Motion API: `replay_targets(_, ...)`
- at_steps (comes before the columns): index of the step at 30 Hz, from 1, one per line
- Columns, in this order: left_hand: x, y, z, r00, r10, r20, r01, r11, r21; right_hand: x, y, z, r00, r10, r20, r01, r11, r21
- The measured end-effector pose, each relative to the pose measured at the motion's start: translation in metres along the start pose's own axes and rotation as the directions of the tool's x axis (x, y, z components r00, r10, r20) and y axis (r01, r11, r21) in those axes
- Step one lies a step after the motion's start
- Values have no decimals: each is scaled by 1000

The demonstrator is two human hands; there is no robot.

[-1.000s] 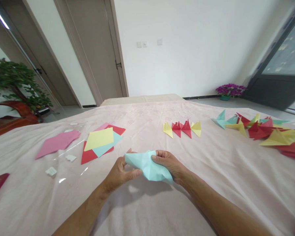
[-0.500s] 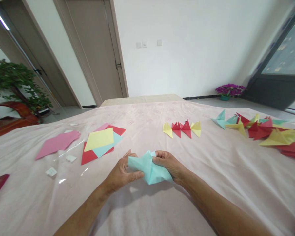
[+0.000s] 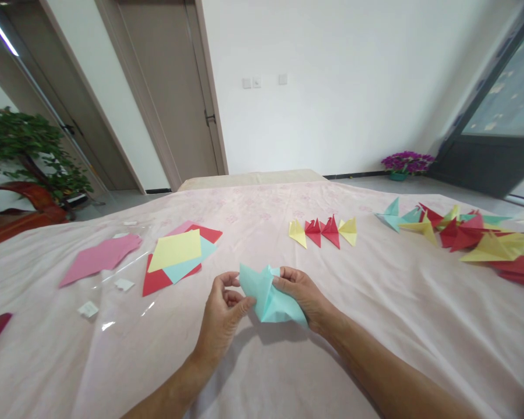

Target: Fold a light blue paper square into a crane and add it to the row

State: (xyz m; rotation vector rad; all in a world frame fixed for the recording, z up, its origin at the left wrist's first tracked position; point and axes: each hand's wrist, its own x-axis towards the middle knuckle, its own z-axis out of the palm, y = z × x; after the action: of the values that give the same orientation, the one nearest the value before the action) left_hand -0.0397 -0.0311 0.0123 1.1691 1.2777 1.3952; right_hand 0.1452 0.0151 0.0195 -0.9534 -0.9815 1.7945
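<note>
A partly folded sheet of light-blue origami paper [image 3: 268, 299] is held up just above the cloth, creased down its middle with its sides spread. My right hand [image 3: 299, 291] pinches its upper right part between thumb and fingers. At the paper's left edge is my left hand [image 3: 229, 305], its fingers curled and the thumb tip against the lower left edge. Beyond my hands stands a short row of folded paper cranes: a red crane [image 3: 330, 233] and another red one between a yellow crane [image 3: 297, 233] and a second yellow one.
On the left lie a yellow sheet [image 3: 177, 249] over red and blue ones, pink sheets [image 3: 100, 259] in clear plastic, and white scraps [image 3: 88, 309]. A pile of folded cranes [image 3: 467, 233] covers the right side. Pink cloth [image 3: 253, 215] covers the table, with wrinkles at right.
My left hand has turned more upright, with its thumb shifted back to the paper's edge. The paper's left flap now points further up. My right hand keeps its grip.
</note>
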Motion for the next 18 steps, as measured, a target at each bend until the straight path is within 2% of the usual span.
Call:
replay_targets(6, -9, 2, 1, 994, -94, 63, 93, 996, 13, 1, 6, 2, 990, -102, -92, 98, 994, -47)
replay_targets(11, -14, 4, 4, 987, -90, 135, 98, 994, -53, 0, 9, 3, 953, -250, -170, 214, 955, -205)
replay_targets(18, -15, 1, 11, 994, -24, 107, 28, 999, -33, -3, 13, 5, 921, -367, -132, 309, 893, -328)
